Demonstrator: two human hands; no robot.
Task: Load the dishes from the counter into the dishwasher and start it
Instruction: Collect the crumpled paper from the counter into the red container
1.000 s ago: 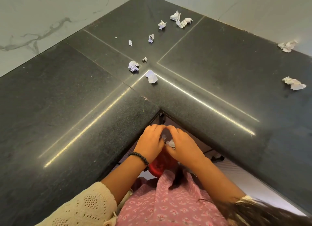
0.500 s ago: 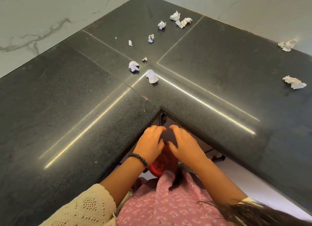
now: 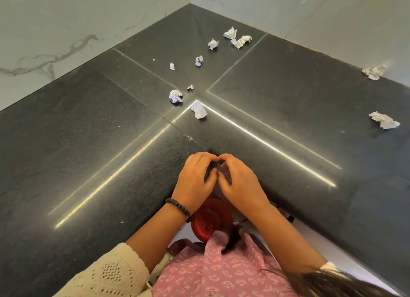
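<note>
Both hands meet at the inner corner of a dark L-shaped counter (image 3: 93, 154). The left hand (image 3: 195, 181) and the right hand (image 3: 238, 182) have their fingers curled inward, with the fingertips close together or touching above a small dark gap between them. Whether they pinch anything cannot be told, since whatever lies between the fingers is hidden. A beaded bracelet (image 3: 179, 208) circles the left wrist.

Just below the hands, under the counter edge, sits a round red thing (image 3: 210, 219), partly covered by the wrists and by a pink patterned garment (image 3: 210, 272). A cream knitted sleeve (image 3: 106, 272) covers the left upper arm.

No dishes or dishwasher can be made out. On the counter lie crumpled paper scraps: 1 white scrap (image 3: 199, 110) nearest the hands, a bluish wad (image 3: 175, 96) beside it, several smaller bits (image 3: 235, 38) towards the far corner, and 2 larger scraps (image 3: 383, 120) at the right, well apart from the rest. Marbled wall panels (image 3: 66, 30) rise behind the counter.
</note>
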